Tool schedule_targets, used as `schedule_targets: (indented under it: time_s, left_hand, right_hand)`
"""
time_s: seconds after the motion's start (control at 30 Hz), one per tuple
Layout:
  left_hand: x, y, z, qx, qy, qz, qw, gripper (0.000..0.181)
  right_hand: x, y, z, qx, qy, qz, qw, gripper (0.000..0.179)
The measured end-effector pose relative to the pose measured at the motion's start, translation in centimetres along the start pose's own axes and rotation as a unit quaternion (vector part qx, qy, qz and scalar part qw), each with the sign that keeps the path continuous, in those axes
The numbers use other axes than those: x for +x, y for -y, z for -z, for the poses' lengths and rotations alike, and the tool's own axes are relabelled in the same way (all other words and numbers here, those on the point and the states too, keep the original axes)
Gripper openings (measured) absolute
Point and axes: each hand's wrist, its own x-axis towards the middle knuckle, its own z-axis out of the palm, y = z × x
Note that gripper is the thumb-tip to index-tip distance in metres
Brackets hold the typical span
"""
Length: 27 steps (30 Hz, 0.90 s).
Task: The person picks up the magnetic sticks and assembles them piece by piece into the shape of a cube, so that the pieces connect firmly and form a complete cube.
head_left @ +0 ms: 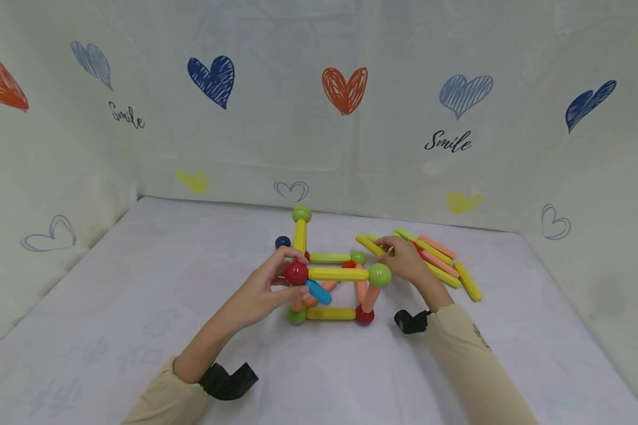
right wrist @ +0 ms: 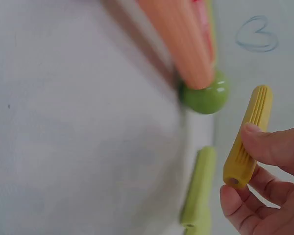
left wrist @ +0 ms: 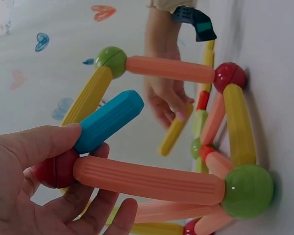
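Note:
In the head view my left hand (head_left: 257, 290) grips a red ball (head_left: 296, 273) at an upper corner of a construction of magnetic rods and balls. A short blue rod (left wrist: 110, 121) sticks out from that ball beside my thumb. Also joined to the ball are a yellow rod (head_left: 338, 274) ending at a green ball (head_left: 380, 275) and an orange rod (left wrist: 149, 180) down to a green ball (left wrist: 248, 191). My right hand (head_left: 402, 260) pinches a loose yellow rod (right wrist: 249, 137) between thumb and fingers, right of the construction.
Loose rods (head_left: 440, 258) in yellow, orange, red and green lie in a pile by my right hand. At the construction's far left, a yellow rod (head_left: 300, 237) stands upright with a green ball (head_left: 302, 213) on top. Beside it is a dark blue ball (head_left: 283, 242). A hanging cloth (head_left: 276, 141) backs the table.

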Motion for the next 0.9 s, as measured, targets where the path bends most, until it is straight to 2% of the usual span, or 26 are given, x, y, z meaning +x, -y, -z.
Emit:
schedule_targets:
  time_s: [0.17,0.3,0.4,0.53,0.7,0.9]
  left_hand:
    - [0.0,0.0,0.0,0.002,-0.001,-0.005,1.0000,0.044]
    - [0.0,0.0,0.0,0.006,-0.003,-0.008,0.9999,0.045]
    - [0.1,0.0,-0.1,0.007,-0.007,-0.009,0.9999,0.045]
    - [0.1,0.1,-0.2,0.012,-0.006,-0.012,0.9998,0.044]
    - [0.0,0.2,-0.3,0.019,-0.004,-0.021,0.9996,0.043]
    - [0.0,0.1,-0.3,0.030,-0.008,-0.033,0.9990,0.043]
  right_hand:
    - [-2.6,1.5,2.1,0.028,-0.039,0.040,0.9980,0.035]
    - [-5.3,2.8,3.6,0.046,-0.075,0.049,0.9949,0.034]
    - [-7.5,4.0,4.3,0.057,-0.096,0.049,0.9926,0.032]
    - [-10.1,5.6,4.7,0.068,-0.112,0.077,0.9883,0.027]
    - [-12.6,7.4,4.1,0.073,-0.096,0.125,0.9849,0.026]
    - [-13.6,9.0,1.8,0.039,-0.017,0.156,0.9869,0.031]
